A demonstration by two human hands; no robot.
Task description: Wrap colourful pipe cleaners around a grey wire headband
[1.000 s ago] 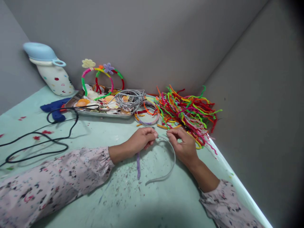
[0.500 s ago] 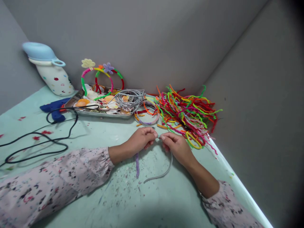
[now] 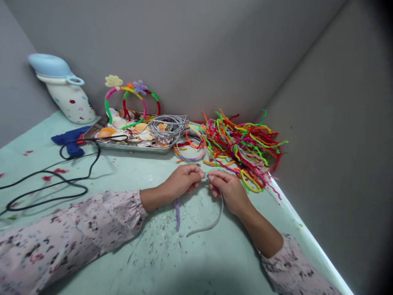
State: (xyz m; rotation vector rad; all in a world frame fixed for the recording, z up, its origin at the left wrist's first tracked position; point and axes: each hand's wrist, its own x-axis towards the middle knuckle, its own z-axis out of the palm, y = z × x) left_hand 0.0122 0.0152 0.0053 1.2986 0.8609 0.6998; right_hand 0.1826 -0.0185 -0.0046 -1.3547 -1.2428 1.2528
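Observation:
My left hand (image 3: pixel 186 180) is closed in a pinch near the middle of the table, with a purple fuzzy strip (image 3: pixel 177 215) hanging below it. Close to its right, my right hand (image 3: pixel 227 189) pinches too. A grey cord (image 3: pixel 211 225) runs down from the right hand and curves left to a loose end. Between the fingertips shows a small bit of something pale green, too small to make out fully. Just behind the hands lies a ring of grey wire partly wrapped in colours (image 3: pixel 192 159).
A metal tray (image 3: pixel 135 150) holds shells, two decorated hoops (image 3: pixel 107 107) and coiled grey wire (image 3: pixel 172 123). Colourful fuzzy stems (image 3: pixel 242 143) pile up behind the right hand. At left are a blue glue gun (image 3: pixel 73 141), black cable (image 3: pixel 61 180) and a white bottle (image 3: pixel 70 100).
My right hand has shifted very slightly right and the gap between the fingertips is a little wider. The grey cord has moved slightly with it.

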